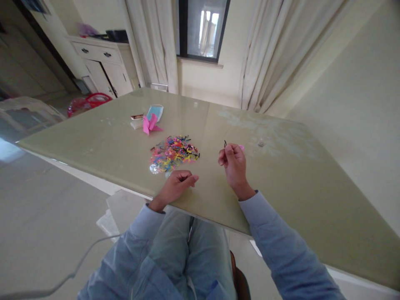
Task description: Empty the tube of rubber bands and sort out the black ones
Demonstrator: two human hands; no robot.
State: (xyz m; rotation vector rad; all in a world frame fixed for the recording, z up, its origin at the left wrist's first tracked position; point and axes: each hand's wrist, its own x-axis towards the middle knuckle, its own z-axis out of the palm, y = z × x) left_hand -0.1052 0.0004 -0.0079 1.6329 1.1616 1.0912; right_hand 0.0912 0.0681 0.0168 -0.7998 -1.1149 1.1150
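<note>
On the table [268,183], a loose heap of small, thin, curled pieces [174,153] in many colours lies beyond my left hand. My right hand [235,163] is raised to the right of the heap, thumb and fingers pinched on a small black curled piece [225,143] that sticks up above the fingertips. It looks like those in the heap, but its exact kind is too small to tell. My left hand [178,185] rests near the table's front edge with its fingers curled and thumb pointing right; whatever they hold, if anything, is hidden. Something small and pink [241,147] shows just behind my right hand.
Past the heap lie a bright pink folded piece [151,124], a blue face mask [155,112] and a small brown-and-white packet [136,117]. A small clear item [263,142] sits to the right. A grey cable [75,271] runs at lower left.
</note>
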